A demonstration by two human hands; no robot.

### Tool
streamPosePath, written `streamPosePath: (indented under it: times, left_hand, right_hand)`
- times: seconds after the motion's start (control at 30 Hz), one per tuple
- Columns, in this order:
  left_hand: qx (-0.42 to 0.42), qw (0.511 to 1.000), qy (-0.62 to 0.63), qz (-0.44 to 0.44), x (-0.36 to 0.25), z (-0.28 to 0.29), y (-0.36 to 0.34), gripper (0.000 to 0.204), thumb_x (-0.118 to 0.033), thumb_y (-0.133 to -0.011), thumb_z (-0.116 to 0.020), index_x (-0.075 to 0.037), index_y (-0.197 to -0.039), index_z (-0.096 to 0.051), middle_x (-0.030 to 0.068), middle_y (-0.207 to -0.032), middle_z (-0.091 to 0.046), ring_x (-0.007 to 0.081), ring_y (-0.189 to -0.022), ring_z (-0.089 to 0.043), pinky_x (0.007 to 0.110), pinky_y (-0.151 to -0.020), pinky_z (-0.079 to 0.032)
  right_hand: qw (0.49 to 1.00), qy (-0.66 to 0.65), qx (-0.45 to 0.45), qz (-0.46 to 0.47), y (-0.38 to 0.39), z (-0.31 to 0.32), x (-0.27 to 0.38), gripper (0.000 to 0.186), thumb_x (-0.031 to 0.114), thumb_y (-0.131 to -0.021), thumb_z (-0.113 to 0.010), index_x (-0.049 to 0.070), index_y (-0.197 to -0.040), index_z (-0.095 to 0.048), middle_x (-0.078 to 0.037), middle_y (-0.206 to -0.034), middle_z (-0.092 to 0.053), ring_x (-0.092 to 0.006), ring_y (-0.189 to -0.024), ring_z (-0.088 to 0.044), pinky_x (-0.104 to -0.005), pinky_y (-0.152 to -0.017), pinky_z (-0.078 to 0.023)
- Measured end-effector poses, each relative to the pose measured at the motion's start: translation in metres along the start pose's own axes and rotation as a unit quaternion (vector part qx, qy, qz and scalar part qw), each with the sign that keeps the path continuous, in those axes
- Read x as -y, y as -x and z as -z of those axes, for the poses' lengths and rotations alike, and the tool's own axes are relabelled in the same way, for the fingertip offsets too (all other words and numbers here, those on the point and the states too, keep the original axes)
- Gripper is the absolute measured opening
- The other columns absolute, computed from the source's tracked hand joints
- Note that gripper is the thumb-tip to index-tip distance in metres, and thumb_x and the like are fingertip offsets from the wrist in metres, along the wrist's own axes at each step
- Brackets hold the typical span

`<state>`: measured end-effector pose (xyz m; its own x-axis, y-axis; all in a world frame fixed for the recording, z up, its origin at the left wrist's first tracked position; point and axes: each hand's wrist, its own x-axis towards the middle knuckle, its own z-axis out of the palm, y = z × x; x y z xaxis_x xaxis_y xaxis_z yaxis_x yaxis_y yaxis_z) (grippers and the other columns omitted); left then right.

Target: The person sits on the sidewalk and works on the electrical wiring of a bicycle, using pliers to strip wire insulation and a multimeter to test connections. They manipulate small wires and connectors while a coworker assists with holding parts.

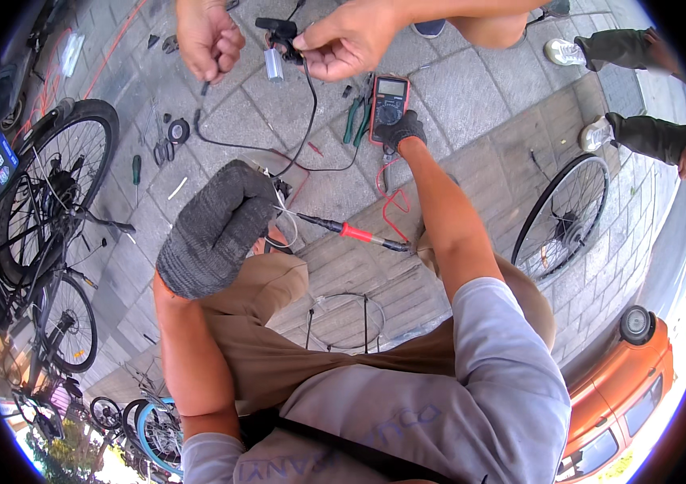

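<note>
My left hand (218, 230), in a dark grey knitted glove, is closed around the end of a thin black cable (305, 145) with a white wire loop (293, 230). Its fingertips are partly hidden. A red and black test probe (356, 232) points at these wires, its tip beside the glove. My right hand (402, 131), in a dark glove, grips the lower right of a red multimeter (389, 101) by its dial. Across from me, another person's hands, one of them (347, 40) pinching a black connector, hold up the cable's far part; a small silver box (273, 64) hangs there.
Green-handled pliers (352, 121), a tape roll (179, 131), and a green screwdriver (136, 168) lie on grey paving. A bicycle wheel (562, 218) lies to the right. Parked bikes, one with a black tyre (109, 133), line the left. Another person's shoes (566, 53) stand at upper right.
</note>
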<state>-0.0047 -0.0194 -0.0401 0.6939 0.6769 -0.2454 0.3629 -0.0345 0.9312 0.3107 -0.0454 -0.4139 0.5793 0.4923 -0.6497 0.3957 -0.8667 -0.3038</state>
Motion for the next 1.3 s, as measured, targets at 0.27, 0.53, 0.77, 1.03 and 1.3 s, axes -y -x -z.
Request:
streamPosePath:
  times: [0.27,0.53,0.77,1.03,1.3]
  left_hand:
    - [0.005,0.991,-0.103,-0.087,0.009,0.006,0.001,0.01,-0.002,-0.098,-0.055,0.004,-0.104,-0.06,0.0109,-0.096,-0.057,0.0175,-0.077,-0.057,0.031,-0.068,-0.047]
    - [0.013,0.999,-0.031,0.01,0.003,0.001,-0.001,0.01,-0.004,-0.1,-0.055,0.004,-0.103,-0.06,0.0096,-0.097,-0.057,0.0138,-0.074,-0.056,0.029,-0.065,-0.047]
    - [0.021,0.981,-0.137,-0.137,0.011,-0.001,-0.005,0.009,-0.002,-0.098,-0.054,0.004,-0.102,-0.06,0.0099,-0.093,-0.055,0.0163,-0.072,-0.056,0.031,-0.063,-0.047]
    - [0.021,0.994,-0.084,-0.074,0.007,-0.002,-0.005,0.006,0.003,-0.096,-0.055,0.003,-0.1,-0.06,0.0114,-0.092,-0.056,0.02,-0.074,-0.055,0.033,-0.065,-0.046]
    - [0.039,0.985,-0.11,-0.128,0.002,-0.001,-0.011,0.008,0.006,-0.093,-0.056,0.004,-0.099,-0.059,0.0135,-0.094,-0.057,0.0246,-0.077,-0.057,0.034,-0.068,-0.048]
  right_hand:
    - [0.847,-0.487,0.214,-0.001,0.002,0.02,-0.03,0.041,0.035,-0.085,-0.078,0.006,-0.113,-0.069,-0.009,-0.098,-0.074,-0.025,-0.081,-0.073,-0.0351,-0.063,-0.056]
    - [0.853,-0.464,0.225,-0.087,0.033,0.031,-0.035,0.054,0.051,-0.089,-0.072,0.009,-0.121,-0.063,-0.015,-0.1,-0.073,-0.0285,-0.079,-0.074,-0.045,-0.06,-0.059]
    - [0.994,0.066,0.08,-0.029,0.012,0.043,-0.015,0.071,0.062,-0.086,-0.062,0.002,-0.122,-0.072,-0.026,-0.124,-0.068,-0.0392,-0.112,-0.069,-0.0456,-0.097,-0.053]
    - [0.999,0.0,0.001,0.046,-0.024,0.043,0.008,0.064,0.055,-0.082,-0.066,0.0,-0.113,-0.074,-0.027,-0.119,-0.07,-0.0385,-0.114,-0.068,-0.0458,-0.099,-0.051]
    - [0.995,0.022,-0.021,0.099,-0.052,0.027,0.015,0.06,0.054,-0.084,-0.066,0.0,-0.107,-0.076,-0.022,-0.101,-0.075,-0.0341,-0.098,-0.073,-0.0409,-0.087,-0.056]
